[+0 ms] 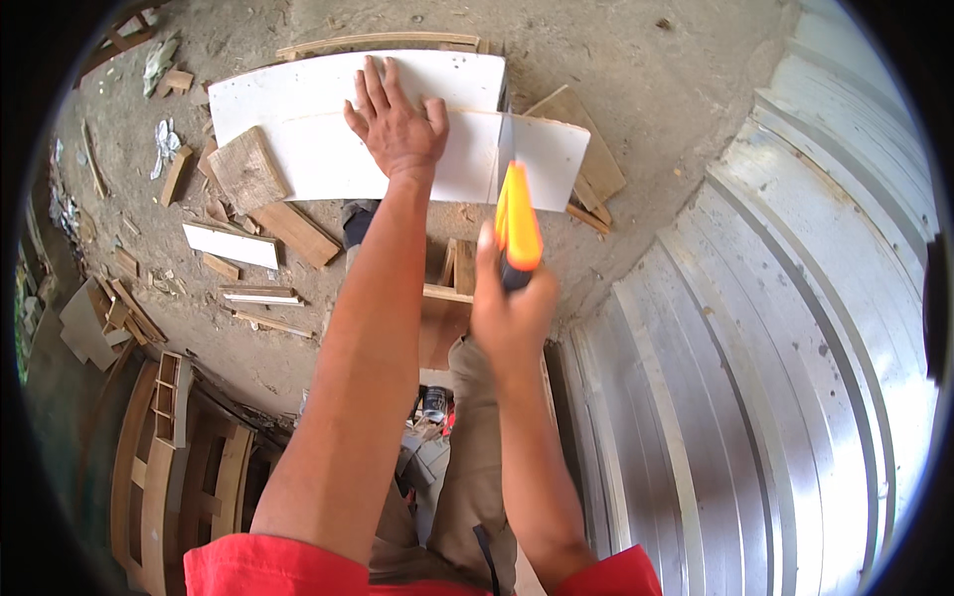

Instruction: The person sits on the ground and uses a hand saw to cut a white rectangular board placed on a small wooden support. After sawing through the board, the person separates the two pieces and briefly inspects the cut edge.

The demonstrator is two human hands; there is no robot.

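Observation:
A white board [308, 154] lies across the work spot in front of me, with a second white board [288, 87] behind it. My left hand [399, 124] rests flat on them, fingers spread. In my right hand [512, 303] is a hand saw [519, 223] with an orange and black handle, gripped with the fingers wrapped round it. Its thin blade stands in a cut line near the right end of the front board, and the board's right piece [552, 159] lies just beyond that line. Motion blurs the right hand a little.
Wood offcuts [293, 230] and a brown wooden block [248, 169] lie at the left. A plywood piece [586, 149] sits under the boards' right end. Corrugated metal sheeting [755, 377] rises along the right. Wooden frames [164, 467] stand at lower left.

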